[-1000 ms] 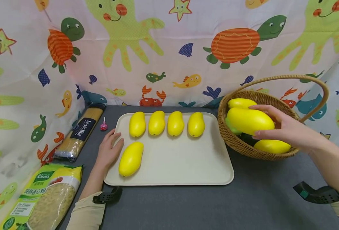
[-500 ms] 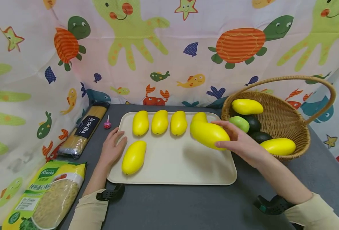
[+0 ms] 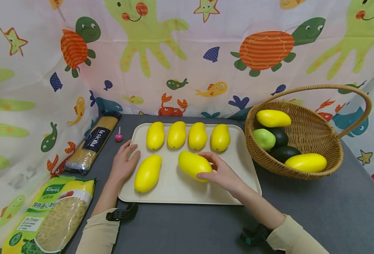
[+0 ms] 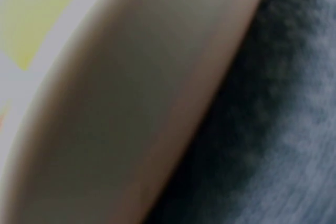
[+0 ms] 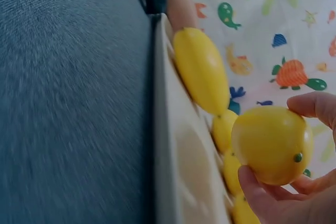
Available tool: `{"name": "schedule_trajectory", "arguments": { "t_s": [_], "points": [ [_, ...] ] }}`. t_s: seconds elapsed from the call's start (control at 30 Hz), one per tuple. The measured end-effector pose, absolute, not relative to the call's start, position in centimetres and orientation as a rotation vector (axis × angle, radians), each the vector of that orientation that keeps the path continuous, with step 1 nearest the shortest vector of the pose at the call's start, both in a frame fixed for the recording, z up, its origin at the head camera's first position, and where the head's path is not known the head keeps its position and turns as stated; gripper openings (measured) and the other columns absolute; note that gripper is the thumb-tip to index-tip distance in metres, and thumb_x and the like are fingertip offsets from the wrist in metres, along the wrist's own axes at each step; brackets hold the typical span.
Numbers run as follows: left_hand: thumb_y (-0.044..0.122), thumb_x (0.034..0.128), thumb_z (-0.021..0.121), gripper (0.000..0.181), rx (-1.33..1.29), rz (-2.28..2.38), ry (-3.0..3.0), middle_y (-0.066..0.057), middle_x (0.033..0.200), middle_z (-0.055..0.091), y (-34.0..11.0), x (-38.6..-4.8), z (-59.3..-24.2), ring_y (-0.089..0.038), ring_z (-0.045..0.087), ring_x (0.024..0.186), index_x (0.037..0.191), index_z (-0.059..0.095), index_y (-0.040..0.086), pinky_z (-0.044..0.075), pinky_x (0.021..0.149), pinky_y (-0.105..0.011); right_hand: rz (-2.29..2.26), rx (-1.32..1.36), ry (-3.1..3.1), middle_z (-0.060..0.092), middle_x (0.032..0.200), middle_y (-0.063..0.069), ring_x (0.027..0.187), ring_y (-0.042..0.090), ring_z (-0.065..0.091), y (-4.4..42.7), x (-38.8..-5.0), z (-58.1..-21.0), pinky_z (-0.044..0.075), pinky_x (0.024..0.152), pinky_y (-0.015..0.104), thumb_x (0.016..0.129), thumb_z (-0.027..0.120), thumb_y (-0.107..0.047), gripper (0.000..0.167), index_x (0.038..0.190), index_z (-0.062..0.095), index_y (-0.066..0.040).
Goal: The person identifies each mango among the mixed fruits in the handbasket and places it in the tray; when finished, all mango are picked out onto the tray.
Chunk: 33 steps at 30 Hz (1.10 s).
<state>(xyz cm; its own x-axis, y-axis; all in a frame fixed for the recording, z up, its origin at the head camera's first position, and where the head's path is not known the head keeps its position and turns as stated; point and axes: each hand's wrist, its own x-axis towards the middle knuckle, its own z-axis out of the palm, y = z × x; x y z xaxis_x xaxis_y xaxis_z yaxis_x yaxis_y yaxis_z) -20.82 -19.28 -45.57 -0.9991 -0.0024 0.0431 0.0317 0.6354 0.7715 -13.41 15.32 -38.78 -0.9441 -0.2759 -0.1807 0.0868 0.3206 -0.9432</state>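
Clock from the middle of the cream tray (image 3: pixel 171 194): the right hand (image 3: pixel 224 175), coming in from 4 o'clock, grips a yellow mango (image 3: pixel 192 164) between thumb and fingers over the tray's centre, while at 9 o'clock the left hand (image 3: pixel 122 164) rests at the rim, fingers relaxed and holding nothing. On the tray, 4 mangoes (image 3: pixel 176 134) stand in a row from 10 to nearly 2 o'clock, with 1 more mango (image 3: pixel 148 173) between 8 and 9. Between 2 and 3 o'clock, a wicker basket (image 3: pixel 315 125) contains 2 yellow fruits (image 3: pixel 306 162), 1 green fruit (image 3: pixel 264 139) and 2 dark fruits (image 3: pixel 284 153).
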Motion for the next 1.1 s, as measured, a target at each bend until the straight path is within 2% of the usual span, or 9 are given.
{"name": "schedule_trajectory", "arguments": {
  "t_s": [0.2, 0.33, 0.63, 0.73, 0.93, 1.1],
  "points": [
    [0.036, 0.0992, 0.052, 0.051, -0.025, -1.339, -2.803, -0.009, 0.158, 0.025, -19.2, -20.8, -45.5, -0.037, 0.024, 0.143, 0.140, 0.051, 0.005, 0.020, 0.114, -0.057, -1.560, -0.124, 2.427, 0.054, 0.132, -0.004, 0.103, 0.024, 0.054, 13.1, -13.2, -39.9, 0.046, 0.082, 0.038, 0.080, 0.078, -0.036, 0.063, 0.136, 0.051, -0.022],
    [0.036, 0.0993, 0.052, 0.051, -0.026, -1.331, -2.813, -0.009, 0.158, 0.025, -19.2, -20.9, -45.5, -0.037, 0.024, 0.143, 0.140, 0.050, 0.005, 0.020, 0.114, -0.057, -1.511, -0.097, 2.495, 0.055, 0.130, -0.006, 0.098, 0.021, 0.056, 12.2, -13.1, -40.7, 0.047, 0.077, 0.035, 0.080, 0.078, -0.042, 0.063, 0.134, 0.051, -0.025],
    [0.035, 0.0991, 0.052, 0.051, -0.025, -1.323, -2.813, -0.009, 0.159, 0.025, -19.3, -20.9, -45.5, -0.037, 0.025, 0.143, 0.140, 0.051, 0.006, 0.020, 0.114, -0.057, -1.462, -0.287, 2.627, 0.056, 0.128, 0.003, 0.090, 0.019, 0.058, 11.1, -12.7, -41.9, 0.050, 0.071, 0.031, 0.081, 0.078, -0.037, 0.064, 0.133, 0.049, -0.015],
    [0.035, 0.0988, 0.053, 0.050, -0.025, -1.320, -2.811, -0.009, 0.158, 0.025, -19.4, -20.8, -45.5, -0.037, 0.025, 0.142, 0.140, 0.051, 0.005, 0.020, 0.114, -0.057, -1.428, -0.415, 2.672, 0.053, 0.133, 0.002, 0.092, 0.017, 0.056, 10.9, -12.6, -42.0, 0.051, 0.075, 0.032, 0.082, 0.077, -0.036, 0.069, 0.140, 0.045, -0.017],
    [0.035, 0.0987, 0.053, 0.051, -0.019, -1.320, -2.822, -0.009, 0.159, 0.024, -19.3, -20.9, -45.5, -0.037, 0.024, 0.143, 0.140, 0.051, 0.006, 0.020, 0.113, -0.058, -1.281, -0.653, 2.796, 0.044, 0.145, 0.001, 0.123, 0.018, 0.048, 10.7, -12.4, -42.1, 0.046, 0.098, 0.040, 0.087, 0.071, -0.040, 0.064, 0.144, 0.046, -0.025],
    [0.034, 0.0987, 0.054, 0.050, -0.038, -1.309, -2.828, -0.010, 0.159, 0.023, -19.2, -20.8, -45.4, -0.038, 0.024, 0.142, 0.140, 0.051, 0.005, 0.021, 0.113, -0.059, -1.213, -0.661, 2.813, 0.044, 0.144, 0.001, 0.122, 0.018, 0.049, 10.7, -12.1, -42.0, 0.046, 0.097, 0.039, 0.084, 0.072, -0.044, 0.068, 0.144, 0.046, -0.027]
  ]
}}
